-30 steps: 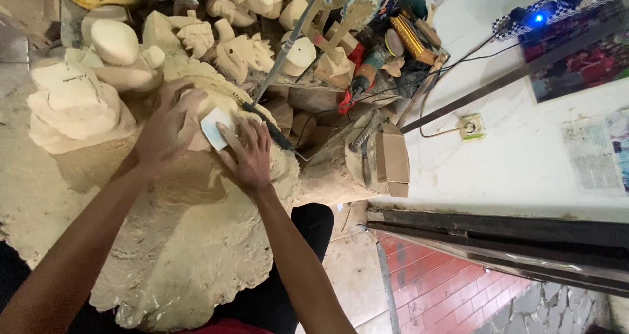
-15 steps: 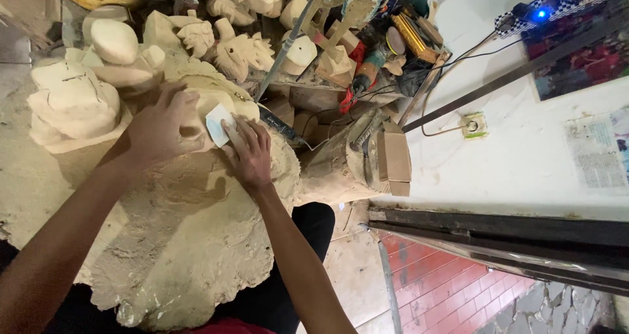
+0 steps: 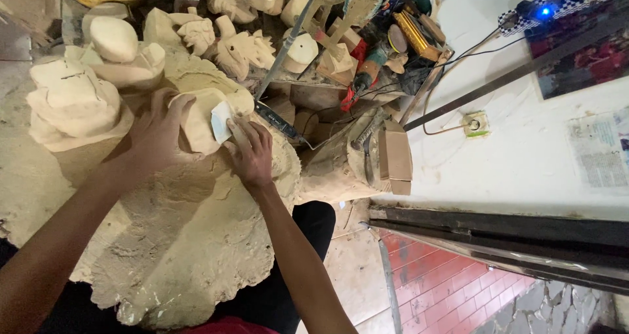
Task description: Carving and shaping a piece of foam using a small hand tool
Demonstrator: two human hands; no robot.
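Note:
A large pale wooden carving lies across my lap. My left hand grips a rounded raised part of the carving, fingers curled over it. My right hand presses a small folded piece of whitish sandpaper against that rounded part, fingers flat on the wood. Both forearms reach in from the lower left.
Several unfinished pale carvings stand at the upper left and along the top. Tools and a painted figure clutter the upper middle. A white wall with a socket and cable lies right, red floor tiles below.
My right hand with the sandpaper has slid a little up and along the rounded part. My left hand keeps its grip in about the same place.

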